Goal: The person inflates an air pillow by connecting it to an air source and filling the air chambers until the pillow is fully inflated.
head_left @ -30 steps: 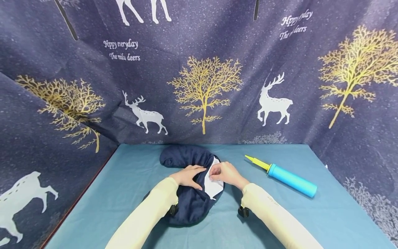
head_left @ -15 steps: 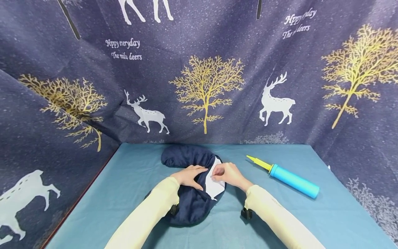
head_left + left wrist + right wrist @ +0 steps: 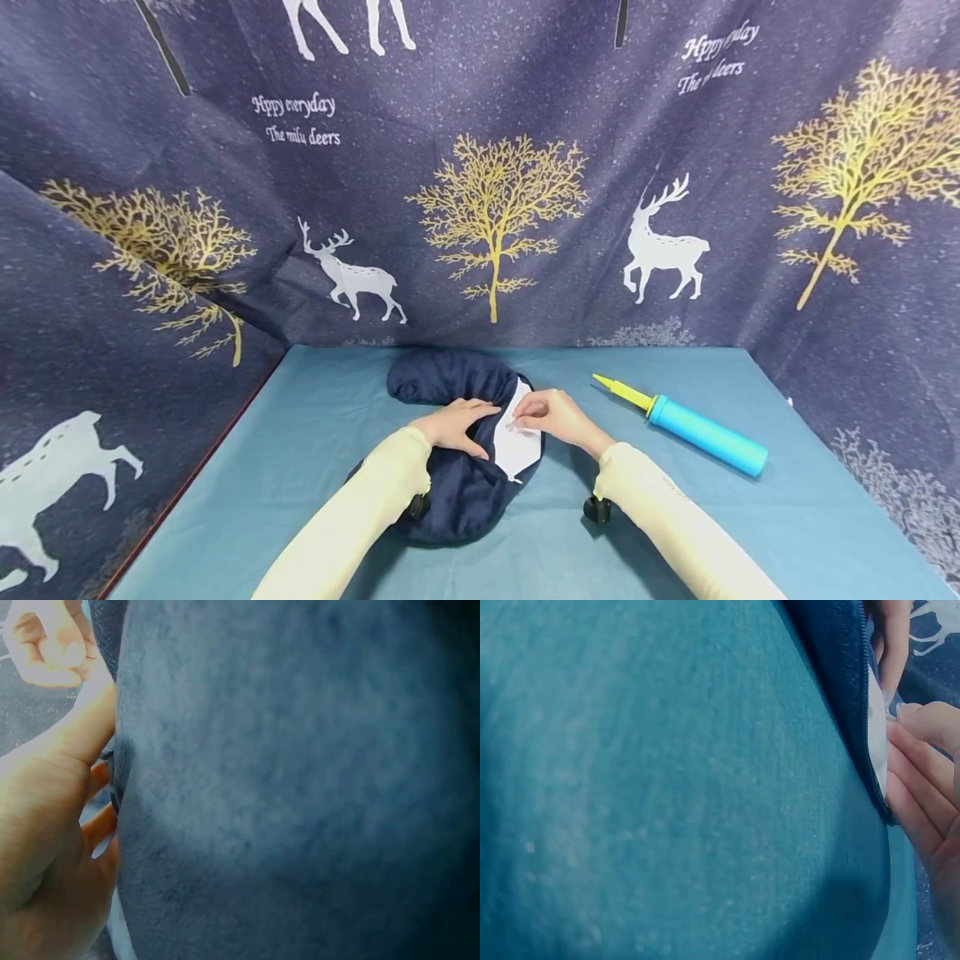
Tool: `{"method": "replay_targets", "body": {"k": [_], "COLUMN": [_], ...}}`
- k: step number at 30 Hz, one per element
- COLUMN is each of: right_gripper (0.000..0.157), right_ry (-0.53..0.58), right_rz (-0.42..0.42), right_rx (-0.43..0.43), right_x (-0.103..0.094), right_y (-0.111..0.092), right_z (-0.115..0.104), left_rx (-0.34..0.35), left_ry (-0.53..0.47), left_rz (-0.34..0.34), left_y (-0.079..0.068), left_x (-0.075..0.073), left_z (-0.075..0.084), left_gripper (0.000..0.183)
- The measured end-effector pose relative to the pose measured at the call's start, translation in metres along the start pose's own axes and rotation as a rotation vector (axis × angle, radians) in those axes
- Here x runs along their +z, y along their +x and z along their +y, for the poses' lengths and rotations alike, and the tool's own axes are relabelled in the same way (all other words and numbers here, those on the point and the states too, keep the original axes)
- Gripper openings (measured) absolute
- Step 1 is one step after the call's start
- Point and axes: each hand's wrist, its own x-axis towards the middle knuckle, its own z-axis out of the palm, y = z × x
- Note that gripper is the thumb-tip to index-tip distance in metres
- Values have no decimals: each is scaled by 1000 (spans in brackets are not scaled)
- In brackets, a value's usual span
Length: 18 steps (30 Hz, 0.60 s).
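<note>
A navy U-shaped neck pillow (image 3: 457,492) lies on the table, its cover unzipped along the right side. White lining (image 3: 516,454) shows through the zip opening. My left hand (image 3: 454,425) rests on the pillow beside this opening, thumb spread away from the fingers; in the left wrist view, the plush fabric hides part of the hand. Over the white lining, my right hand (image 3: 553,417) pinches a small clear valve (image 3: 890,712) between thumb and fingers. The zip pull (image 3: 514,479) sits at the near end of the opening.
To the right of the pillow lies a blue hand pump (image 3: 705,433) with a yellow nozzle (image 3: 622,390) pointing back left. The blue-green cloth-covered table (image 3: 300,467) meets a dark deer-print curtain (image 3: 450,233) at the back and sides.
My right hand shifts slightly at the white lining, and the small clear valve now shows at its fingertips. The left hand and pillow stay in place.
</note>
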Motion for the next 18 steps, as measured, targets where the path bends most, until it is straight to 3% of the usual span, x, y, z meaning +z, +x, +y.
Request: {"method": "replay_targets", "body": {"k": [9, 18], "right_gripper": [13, 14], "right_ry": [121, 179], "right_rz": [-22, -49], "right_rx": [26, 51], "right_x": [-1, 5], "right_y": [-5, -12], "right_z": [-1, -1], "left_rx": [-17, 33], "left_ry": [-4, -10], "left_rz": [-26, -52], "left_y": [-1, -7], "left_x": [0, 1], "left_z": [0, -1], "left_gripper": [79, 74]}}
